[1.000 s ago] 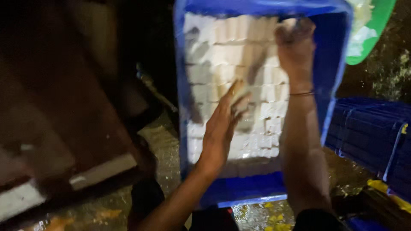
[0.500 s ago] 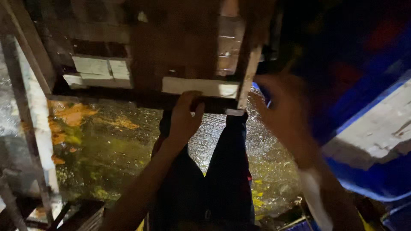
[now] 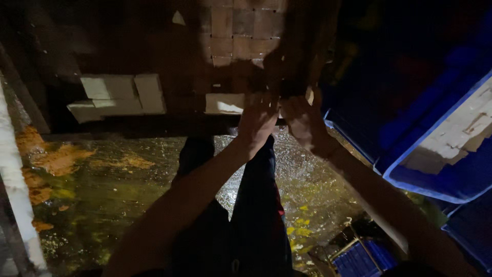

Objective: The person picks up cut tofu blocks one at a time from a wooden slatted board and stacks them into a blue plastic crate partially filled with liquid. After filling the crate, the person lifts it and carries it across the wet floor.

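Both my hands reach out to the front edge of a dark wooden board (image 3: 154, 125) that carries pale square blocks. My left hand (image 3: 259, 120) lies with its fingers apart at the edge, right beside a single white block (image 3: 224, 102). My right hand (image 3: 303, 120) is cupped close beside it in shadow, and a small pale bit shows at its fingertips. Whether it grips anything is unclear. A few more white blocks (image 3: 118, 95) lie to the left, and a grid of cut blocks (image 3: 241, 31) sits further back in the dark.
A blue crate (image 3: 435, 174) with white blocks (image 3: 461, 128) stands at the right, and a smaller blue crate (image 3: 364, 256) sits low on the floor. The wet floor (image 3: 102, 195) is littered with yellow scraps. My dark trouser legs (image 3: 256, 205) are below, and a white post (image 3: 15, 195) runs along the left.
The view swung from the blue crate of white blocks over to the dark board. My right hand came across from the crate and now sits next to my left at the board's edge.
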